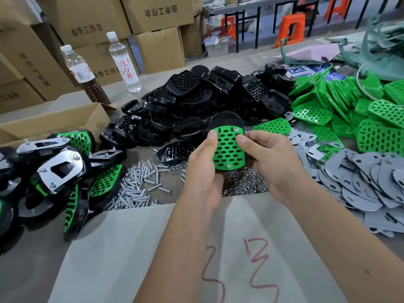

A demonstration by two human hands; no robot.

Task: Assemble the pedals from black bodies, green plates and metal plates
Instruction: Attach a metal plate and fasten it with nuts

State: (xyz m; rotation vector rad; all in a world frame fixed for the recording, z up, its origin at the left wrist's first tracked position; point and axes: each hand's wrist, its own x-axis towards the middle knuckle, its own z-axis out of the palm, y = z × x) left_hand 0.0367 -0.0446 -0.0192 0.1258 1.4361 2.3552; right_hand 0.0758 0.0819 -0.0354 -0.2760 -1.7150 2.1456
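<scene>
I hold a pedal (228, 149) above the table: a black body with a perforated green plate on its face and screw heads at the plate's corners and bottom. My left hand (203, 171) grips its left side, thumb on the green plate. My right hand (269, 162) grips its right side, thumb on the plate's upper right corner. Behind lies a heap of black bodies (196, 106). Loose green plates (360, 114) are piled at the right. Grey metal plates (360, 182) spread at the lower right.
Assembled pedals (59, 171) are stacked at the left, beside an open cardboard box (54, 121). Screws (137, 186) and nuts (247, 184) lie under my hands. Two bottles (124, 62) stand at the back. A marked sheet of card (153, 248) covers the near table.
</scene>
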